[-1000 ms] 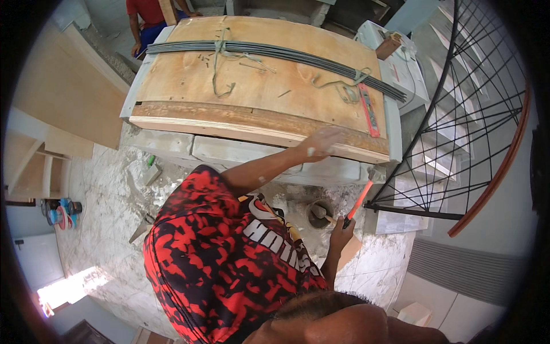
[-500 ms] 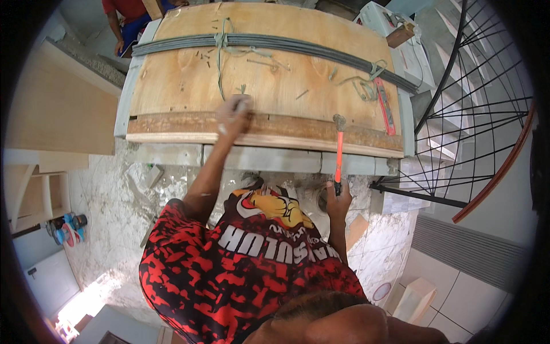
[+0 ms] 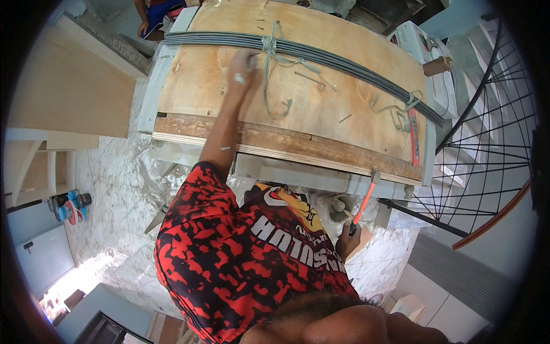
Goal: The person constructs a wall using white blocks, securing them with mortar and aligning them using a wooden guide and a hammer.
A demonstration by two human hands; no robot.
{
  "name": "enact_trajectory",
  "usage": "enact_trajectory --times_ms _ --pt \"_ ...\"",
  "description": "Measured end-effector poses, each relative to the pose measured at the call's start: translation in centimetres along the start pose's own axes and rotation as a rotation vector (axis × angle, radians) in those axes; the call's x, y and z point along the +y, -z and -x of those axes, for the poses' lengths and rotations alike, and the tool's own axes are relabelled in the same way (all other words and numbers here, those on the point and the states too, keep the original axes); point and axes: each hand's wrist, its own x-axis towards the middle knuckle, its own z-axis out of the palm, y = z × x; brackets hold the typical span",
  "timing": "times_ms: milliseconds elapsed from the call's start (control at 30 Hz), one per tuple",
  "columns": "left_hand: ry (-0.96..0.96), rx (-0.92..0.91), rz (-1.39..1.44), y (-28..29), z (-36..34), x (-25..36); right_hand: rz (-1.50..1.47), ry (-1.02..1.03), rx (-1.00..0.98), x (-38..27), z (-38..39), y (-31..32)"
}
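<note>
My left hand (image 3: 243, 70) reaches far over the plywood sheet (image 3: 192, 80), just below the bundle of grey rods (image 3: 197, 38). Its fingers are smeared by motion and partly turned away, so whatever they hold is hidden. Green tie strips (image 3: 268, 43) wrap the rods to the right of that hand. Down by my right side, my right hand (image 3: 347, 241) is closed around the dark grip of a hammer (image 3: 364, 203) with an orange handle. The hammer's head is up beside the front edge of the wooden strip (image 3: 275, 136) along the sheet.
A red level (image 3: 413, 137) lies at the sheet's right end. Long nails (image 3: 312, 77) lie loose on the plywood. To the right stands a black spoked frame (image 3: 481, 132). A bucket (image 3: 340, 207) sits on the floor below. Another person's arm (image 3: 142, 17) shows at the far left.
My left hand has moved from near the wooden strip to farther back, close to the rods. The right hand and hammer have dropped lower. The whole view has shifted.
</note>
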Motion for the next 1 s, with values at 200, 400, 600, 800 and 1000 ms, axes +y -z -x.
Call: enact_trajectory --times_ms 200,400,600,800,1000 --pt "-0.046 -0.242 -0.115 4.3 -2.3 -4.2 0.03 0.089 0.012 -2.5 -2.7 0.1" --pt "-0.169 -0.467 -0.302 1.4 -5.9 -3.2 0.028 0.43 -0.032 -7.3 -6.7 -0.7" --pt "-0.39 -0.366 -0.478 -1.4 -5.5 -5.5 -0.008 0.328 -0.116 -8.7 -4.2 -3.0" --pt "0.153 -0.469 -0.145 6.3 -4.1 -5.6 -0.352 0.115 -0.253 -5.2 2.1 -4.0" --pt "0.473 -0.053 0.531 21.9 6.6 -2.5 -0.305 0.092 -0.387 -4.1 3.7 -4.9"
